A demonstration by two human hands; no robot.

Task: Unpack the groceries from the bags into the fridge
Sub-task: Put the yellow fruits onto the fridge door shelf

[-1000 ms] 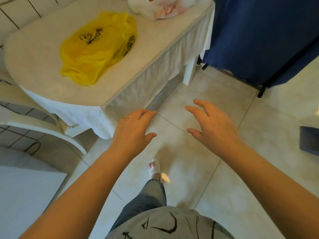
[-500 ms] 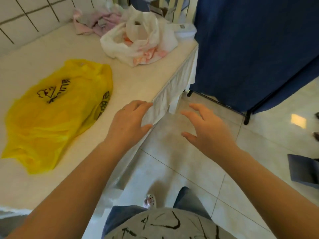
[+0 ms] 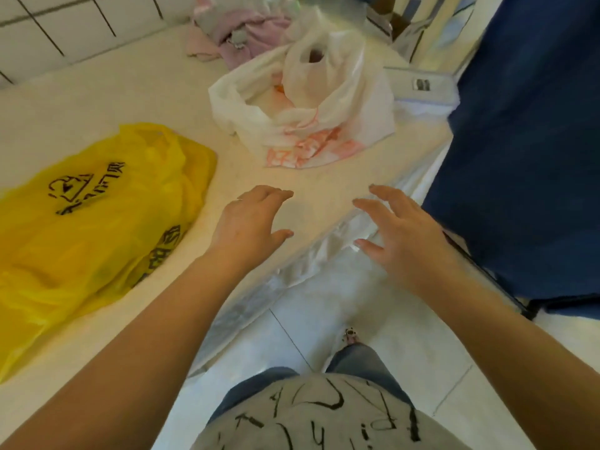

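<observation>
A white plastic bag (image 3: pixel 305 102) with pink print stands open on the table (image 3: pixel 136 92), something orange showing inside it. To its left a yellow plastic bag (image 3: pixel 94 219) with black print lies flattened. My left hand (image 3: pixel 250 222) hovers above the table's near edge, fingers apart, holding nothing, a short way below the white bag. My right hand (image 3: pixel 399 235) is spread open beyond the table's edge, level with the left one and also empty. No fridge is in sight.
Pink and grey cloths (image 3: pixel 240 34) lie bunched at the back of the table by the tiled wall (image 3: pixel 65 27). A pale lidded box (image 3: pixel 422 89) sits at the table's far right. A dark blue curtain (image 3: pixel 526 141) on a black frame hangs on the right, over the tiled floor (image 3: pixel 389 336).
I have stepped closer to the table. Both hands have moved forward from above the floor to the table's edge, nearer the white bag, still empty.
</observation>
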